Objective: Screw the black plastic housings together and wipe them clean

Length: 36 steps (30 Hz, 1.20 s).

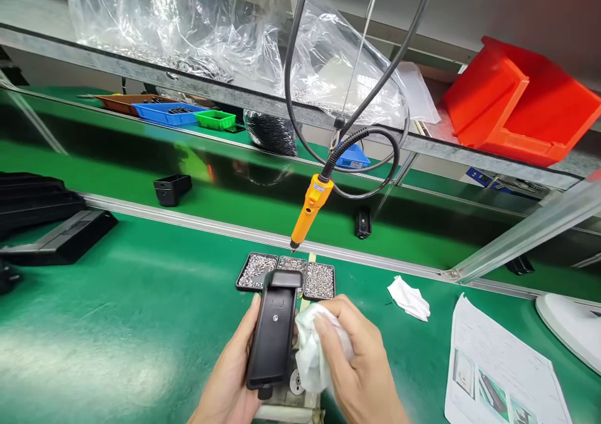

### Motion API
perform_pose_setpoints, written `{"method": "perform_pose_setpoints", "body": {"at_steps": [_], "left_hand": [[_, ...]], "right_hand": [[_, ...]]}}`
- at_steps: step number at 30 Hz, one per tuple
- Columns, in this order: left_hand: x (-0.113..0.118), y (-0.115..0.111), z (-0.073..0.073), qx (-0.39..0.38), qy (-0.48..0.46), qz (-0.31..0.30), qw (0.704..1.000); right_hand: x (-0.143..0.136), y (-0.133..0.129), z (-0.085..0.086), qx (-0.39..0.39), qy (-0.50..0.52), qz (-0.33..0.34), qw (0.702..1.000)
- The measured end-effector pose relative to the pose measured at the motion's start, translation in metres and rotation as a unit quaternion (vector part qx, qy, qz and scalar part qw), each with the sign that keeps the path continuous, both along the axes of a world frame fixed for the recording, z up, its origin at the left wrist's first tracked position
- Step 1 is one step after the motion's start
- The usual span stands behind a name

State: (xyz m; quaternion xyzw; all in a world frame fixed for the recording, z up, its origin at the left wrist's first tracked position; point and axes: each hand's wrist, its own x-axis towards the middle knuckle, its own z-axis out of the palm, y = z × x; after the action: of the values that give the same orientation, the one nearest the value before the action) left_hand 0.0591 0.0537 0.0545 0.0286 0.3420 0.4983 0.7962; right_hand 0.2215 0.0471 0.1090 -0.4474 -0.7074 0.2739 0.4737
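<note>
My left hand is closed round the left side of a long black plastic housing, which has a raised block at its far end and a small round metal spot inside. In my right hand a crumpled white cloth is pinched, close beside the housing's right edge. Just beyond the housing lie small black trays of screws, partly hidden by its far end. Above them hangs an orange electric screwdriver on a cable. A fixture with a round disc shows under my hands.
Black parts lie at the left. To the right are another white cloth, a printed sheet and a white rounded object. A shelf above carries clear plastic bags and a red bin.
</note>
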Motion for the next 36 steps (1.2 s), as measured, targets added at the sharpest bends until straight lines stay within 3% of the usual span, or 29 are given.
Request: {"method": "perform_pose_setpoints", "body": {"at_steps": [4, 8, 11, 20, 25, 30, 34, 36], "left_hand": [[0.0, 0.0, 0.001, -0.017, 0.025, 0.018, 0.999], [0.001, -0.002, 0.0, -0.054, 0.06, 0.01, 0.997], [0.003, -0.004, -0.003, -0.042, 0.071, 0.02, 0.996], [0.005, -0.003, -0.007, -0.024, 0.052, 0.041, 0.997], [0.006, -0.005, -0.01, -0.016, 0.034, 0.017, 0.999], [0.011, -0.006, -0.004, 0.05, 0.037, 0.025, 0.998], [0.013, -0.002, 0.001, 0.073, 0.023, 0.029, 0.997], [0.013, 0.0, 0.003, 0.091, 0.02, 0.037, 0.995]], "right_hand": [[-0.016, -0.009, -0.021, 0.152, -0.124, -0.031, 0.98], [-0.034, -0.017, -0.031, 0.247, -0.328, -0.113, 0.905], [-0.04, -0.017, -0.034, 0.285, -0.356, -0.166, 0.875], [-0.037, -0.017, -0.036, 0.296, -0.365, -0.118, 0.875], [-0.034, -0.017, -0.034, 0.293, -0.356, -0.088, 0.883], [-0.028, -0.018, -0.029, 0.281, -0.356, -0.094, 0.886], [-0.022, -0.018, -0.028, 0.234, -0.336, -0.015, 0.912], [-0.021, -0.016, -0.029, 0.226, -0.332, -0.012, 0.916]]}}
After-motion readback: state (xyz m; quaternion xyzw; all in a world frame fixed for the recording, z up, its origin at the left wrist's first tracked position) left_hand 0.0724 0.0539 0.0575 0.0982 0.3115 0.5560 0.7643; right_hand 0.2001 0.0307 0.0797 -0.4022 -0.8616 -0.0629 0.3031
